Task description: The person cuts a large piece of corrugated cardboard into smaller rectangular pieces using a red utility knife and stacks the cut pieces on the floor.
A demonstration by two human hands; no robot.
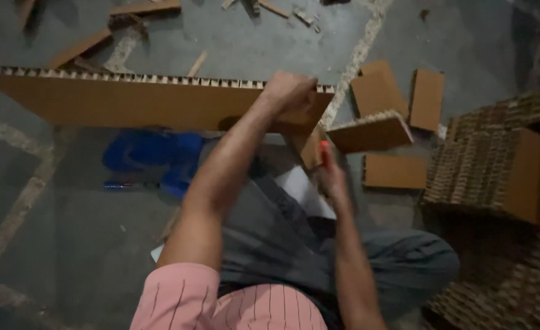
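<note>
Honeycomb board [129,101] stands on edge on floor [68,244] w/ left hand [288,91] fisted over its top right end, right hand [331,177] closed on orange-tipped cutter [324,150] below; trimming step underway, apparently; next move needs steady blade alignment.

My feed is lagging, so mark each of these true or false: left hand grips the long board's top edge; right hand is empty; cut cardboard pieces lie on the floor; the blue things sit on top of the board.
1. The left hand grips the top edge of the long honeycomb cardboard board: true.
2. The right hand is empty: false, it holds an orange-handled tool.
3. Cut cardboard pieces lie on the floor: true.
4. The blue things sit on the board: false, they lie on the floor below it.
</note>
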